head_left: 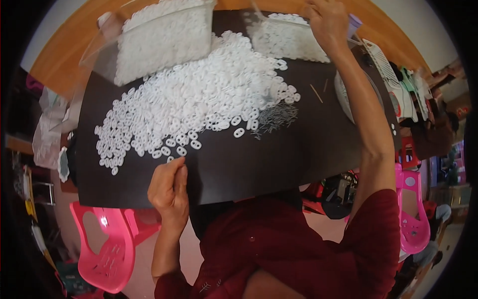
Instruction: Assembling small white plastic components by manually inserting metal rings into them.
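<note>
White oval pieces (191,99) (two-holed), heaped loosely, strays at edges.

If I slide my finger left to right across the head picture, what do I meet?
Clear plastic bag → bright pink plastic chair → left hand → heap of thin grey pin-like pieces → right hand → second bright pink plastic chair.

A hand can slide over the dark table (259,169) on the near side of the pile of white two-hole pieces (184,99), but the left hand (169,185) is by the pile's near edge. Behind the pile, a big clear tub (164,42) and a smaller clear tub (286,42) block the way. Right of it, past the grey pins (281,118), the right forearm (366,107) gets in the way.
</note>
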`<state>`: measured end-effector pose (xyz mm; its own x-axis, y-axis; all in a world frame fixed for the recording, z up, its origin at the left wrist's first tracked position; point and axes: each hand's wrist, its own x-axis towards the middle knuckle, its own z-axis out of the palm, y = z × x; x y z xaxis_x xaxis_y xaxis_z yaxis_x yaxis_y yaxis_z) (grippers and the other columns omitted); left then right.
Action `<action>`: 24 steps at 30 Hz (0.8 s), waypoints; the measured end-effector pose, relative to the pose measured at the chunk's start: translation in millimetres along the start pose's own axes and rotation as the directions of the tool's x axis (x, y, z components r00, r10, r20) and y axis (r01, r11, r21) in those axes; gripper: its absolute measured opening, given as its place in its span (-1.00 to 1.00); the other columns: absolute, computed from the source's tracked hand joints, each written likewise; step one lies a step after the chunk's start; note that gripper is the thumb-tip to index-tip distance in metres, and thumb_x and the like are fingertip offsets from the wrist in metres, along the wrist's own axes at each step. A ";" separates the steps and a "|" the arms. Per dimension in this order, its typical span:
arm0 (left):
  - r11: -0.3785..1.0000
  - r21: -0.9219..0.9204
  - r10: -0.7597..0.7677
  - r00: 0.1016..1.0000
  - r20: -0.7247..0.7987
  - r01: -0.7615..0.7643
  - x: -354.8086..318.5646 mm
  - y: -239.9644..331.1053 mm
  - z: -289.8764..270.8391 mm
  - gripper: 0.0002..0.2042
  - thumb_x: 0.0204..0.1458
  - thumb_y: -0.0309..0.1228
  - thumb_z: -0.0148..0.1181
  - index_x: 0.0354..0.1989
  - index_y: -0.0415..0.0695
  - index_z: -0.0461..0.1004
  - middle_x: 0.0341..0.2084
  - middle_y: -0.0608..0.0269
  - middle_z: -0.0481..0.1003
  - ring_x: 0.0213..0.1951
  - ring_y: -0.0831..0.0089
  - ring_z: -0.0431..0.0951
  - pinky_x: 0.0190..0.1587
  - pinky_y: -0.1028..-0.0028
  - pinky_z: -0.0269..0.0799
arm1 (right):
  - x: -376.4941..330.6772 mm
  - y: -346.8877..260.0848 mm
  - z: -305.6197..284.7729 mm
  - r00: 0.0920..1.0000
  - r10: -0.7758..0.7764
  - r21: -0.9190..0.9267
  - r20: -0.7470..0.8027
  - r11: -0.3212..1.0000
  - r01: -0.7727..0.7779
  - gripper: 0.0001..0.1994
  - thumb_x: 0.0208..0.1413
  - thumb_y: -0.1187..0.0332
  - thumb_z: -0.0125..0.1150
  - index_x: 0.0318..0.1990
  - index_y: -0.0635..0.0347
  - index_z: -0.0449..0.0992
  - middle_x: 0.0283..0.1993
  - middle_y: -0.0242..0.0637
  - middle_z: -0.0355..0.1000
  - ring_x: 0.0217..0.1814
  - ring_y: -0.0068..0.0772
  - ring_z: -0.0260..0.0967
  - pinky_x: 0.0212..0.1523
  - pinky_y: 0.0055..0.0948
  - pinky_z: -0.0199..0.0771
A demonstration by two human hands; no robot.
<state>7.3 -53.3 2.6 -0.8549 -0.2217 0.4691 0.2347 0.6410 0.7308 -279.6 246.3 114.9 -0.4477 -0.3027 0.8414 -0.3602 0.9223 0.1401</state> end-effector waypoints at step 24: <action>0.778 0.451 0.339 0.896 0.286 -0.438 54.5 -13.9 56.8 -0.87 -0.32 -0.58 0.22 -0.60 -0.19 0.36 -0.56 0.14 0.32 -0.46 0.22 0.41 -0.53 0.31 0.33 | -137.0 -136.4 -59.9 0.930 -0.276 0.784 0.243 0.620 -0.021 -0.81 -0.19 0.60 0.27 -0.34 0.22 0.52 -0.43 -0.28 0.37 -0.37 -0.25 0.31 -0.40 -0.38 0.34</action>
<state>-68.9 -32.6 -10.1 -0.8189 0.2287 0.5264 0.3486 0.9268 0.1396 -120.1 176.4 11.7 -0.5162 -0.5942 0.6168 -0.8556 0.3897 -0.3407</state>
